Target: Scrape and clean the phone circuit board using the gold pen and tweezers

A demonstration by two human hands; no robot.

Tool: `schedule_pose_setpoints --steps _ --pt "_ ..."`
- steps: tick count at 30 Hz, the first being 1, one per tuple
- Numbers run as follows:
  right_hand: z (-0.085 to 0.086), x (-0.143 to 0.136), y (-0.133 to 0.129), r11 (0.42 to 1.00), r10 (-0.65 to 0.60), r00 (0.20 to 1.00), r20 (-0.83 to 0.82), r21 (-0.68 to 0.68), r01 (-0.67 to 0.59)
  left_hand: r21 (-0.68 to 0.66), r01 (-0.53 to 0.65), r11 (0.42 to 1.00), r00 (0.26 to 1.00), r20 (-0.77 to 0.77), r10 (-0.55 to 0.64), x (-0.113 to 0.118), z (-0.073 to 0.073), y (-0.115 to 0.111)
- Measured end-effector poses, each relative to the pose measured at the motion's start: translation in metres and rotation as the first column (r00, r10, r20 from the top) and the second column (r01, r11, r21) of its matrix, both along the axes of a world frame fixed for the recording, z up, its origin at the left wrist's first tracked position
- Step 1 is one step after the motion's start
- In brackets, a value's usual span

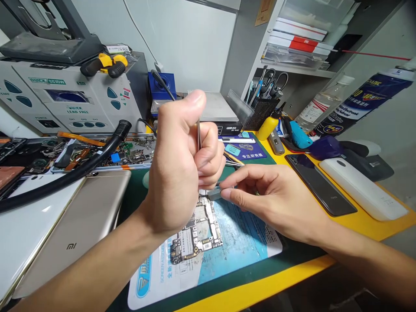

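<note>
My left hand (182, 164) is raised over the mat, its fingers wrapped round a thin metal tool (199, 136) that looks like tweezers; the lower end is hidden behind the hand. To its right, my right hand (260, 195) pinches a small flat grey piece (214, 193) between thumb and index finger, close to the top edge of a phone circuit board (208, 225). The board lies on a blue and white printed mat (240, 251), partly covered by my left hand.
A hot-air station (78, 99) stands at the left behind a black hose (81, 175) and phones (81, 225). At the right lie a dark phone (320, 184) and a white one (360, 188), with bottles, a spray can (360, 102) and a tool holder (264, 112) behind.
</note>
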State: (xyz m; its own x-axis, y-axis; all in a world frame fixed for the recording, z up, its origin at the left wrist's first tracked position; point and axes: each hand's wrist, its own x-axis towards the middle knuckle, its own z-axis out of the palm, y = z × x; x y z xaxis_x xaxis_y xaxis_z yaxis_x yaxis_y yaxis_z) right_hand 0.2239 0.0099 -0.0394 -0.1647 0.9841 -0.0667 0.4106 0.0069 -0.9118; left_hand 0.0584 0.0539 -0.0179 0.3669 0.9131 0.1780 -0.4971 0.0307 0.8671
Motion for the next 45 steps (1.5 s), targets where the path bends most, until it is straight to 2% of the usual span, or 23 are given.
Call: schedule_pose_setpoints --steps 7,16,23,29,33,36,40,45 --pt "0.0026 -0.0018 0.0011 0.999 -0.009 0.998 0.059 0.049 0.007 -0.001 0.011 1.0 1.0 0.009 -0.011 -0.0006 -0.0006 0.0012" --pt "0.0011 -0.0009 0.0003 0.999 -0.017 0.998 0.057 0.034 0.015 -0.012 0.011 1.0 1.0 -0.026 -0.012 -0.0014 0.0013 0.0004" --pt "0.0025 -0.003 0.0017 1.0 -0.025 0.998 0.056 -0.007 0.025 -0.034 0.002 0.999 0.999 0.047 0.0 0.0015 -0.0018 0.0001" --pt "0.0045 -0.0042 0.001 0.999 -0.049 0.996 0.07 0.01 0.049 0.02 0.058 0.998 0.996 0.06 -0.059 0.0002 -0.0052 0.0041" --pt "0.0041 -0.0057 0.0018 0.998 -0.058 0.996 0.068 0.023 0.057 0.001 0.005 1.0 0.998 0.065 -0.005 0.0006 -0.0037 0.0034" --pt "0.0038 -0.0064 0.0033 0.998 -0.061 0.997 0.054 0.036 0.059 0.022 0.035 0.999 0.998 0.057 -0.037 -0.0002 -0.0028 0.0031" --pt "0.0039 -0.0052 0.0036 0.998 -0.059 0.998 0.024 0.004 0.059 0.003 0.082 0.997 0.996 0.027 -0.082 -0.0017 -0.0025 0.0035" --pt "0.003 -0.0027 0.0024 0.999 -0.019 0.999 0.034 -0.03 0.02 0.024 0.044 0.999 0.997 0.067 -0.045 0.0 -0.0038 0.0017"
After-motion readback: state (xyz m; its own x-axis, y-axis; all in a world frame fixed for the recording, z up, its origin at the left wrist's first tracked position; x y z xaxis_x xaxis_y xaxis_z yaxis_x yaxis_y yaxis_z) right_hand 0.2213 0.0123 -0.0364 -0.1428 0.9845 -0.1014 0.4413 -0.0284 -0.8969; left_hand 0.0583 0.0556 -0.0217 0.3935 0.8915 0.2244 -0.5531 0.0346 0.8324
